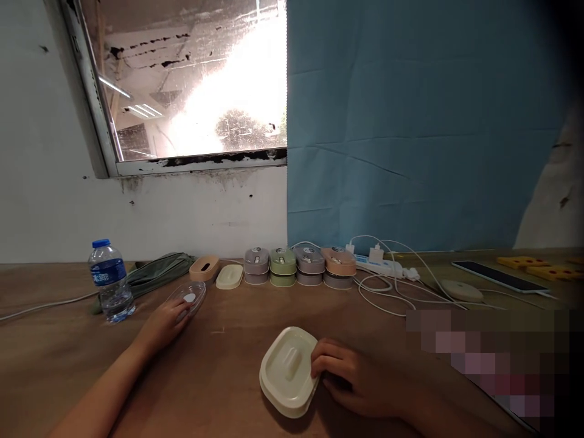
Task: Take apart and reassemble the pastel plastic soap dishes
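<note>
My left hand (166, 322) has its fingers closed on a clear plastic lid (197, 293) with a round white sticker, low over the table at the left. Near the table's front, my right hand (340, 371) grips the right rim of a cream soap box (280, 374). This soap box is tilted and open on top, with a raised bar in the middle of its tray. Behind my left hand are a peach oval base (212, 266) with a dark slot and a cream tray (231, 277). My right thumb is partly hidden under the rim.
Along the wall stand several lidded boxes, including a green one (283, 267) and a peach one (338, 267). A water bottle (112, 292) stands left beside a dark green cloth (159, 274). White cables, a power strip (378, 266) and a phone (499, 277) lie right.
</note>
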Demonstrator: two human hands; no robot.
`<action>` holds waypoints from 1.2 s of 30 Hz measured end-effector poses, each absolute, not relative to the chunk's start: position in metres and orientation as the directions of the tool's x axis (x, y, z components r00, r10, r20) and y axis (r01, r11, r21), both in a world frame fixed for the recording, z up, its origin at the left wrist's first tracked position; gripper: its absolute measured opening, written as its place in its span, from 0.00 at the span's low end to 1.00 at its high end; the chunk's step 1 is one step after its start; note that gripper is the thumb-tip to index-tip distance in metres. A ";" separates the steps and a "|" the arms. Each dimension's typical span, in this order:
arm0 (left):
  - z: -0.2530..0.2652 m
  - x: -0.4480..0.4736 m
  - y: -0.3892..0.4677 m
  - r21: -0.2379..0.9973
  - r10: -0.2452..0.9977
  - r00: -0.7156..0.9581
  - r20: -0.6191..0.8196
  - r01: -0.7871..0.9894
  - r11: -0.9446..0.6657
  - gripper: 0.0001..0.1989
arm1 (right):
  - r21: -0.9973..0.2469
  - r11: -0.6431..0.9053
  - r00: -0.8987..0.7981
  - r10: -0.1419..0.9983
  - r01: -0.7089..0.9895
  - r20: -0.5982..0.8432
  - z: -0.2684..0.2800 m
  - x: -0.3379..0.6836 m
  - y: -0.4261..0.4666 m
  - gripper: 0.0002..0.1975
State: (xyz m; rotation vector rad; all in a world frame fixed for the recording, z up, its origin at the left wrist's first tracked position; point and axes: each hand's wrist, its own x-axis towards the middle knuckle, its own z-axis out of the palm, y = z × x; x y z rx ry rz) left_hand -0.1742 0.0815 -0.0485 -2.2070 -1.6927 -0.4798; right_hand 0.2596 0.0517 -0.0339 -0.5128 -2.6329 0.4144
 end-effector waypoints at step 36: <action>-0.059 -0.058 0.096 0.020 0.749 0.142 0.647 0.979 -0.202 0.15 | -0.290 0.910 -0.874 0.379 0.295 0.302 -0.044 0.260 0.054 0.14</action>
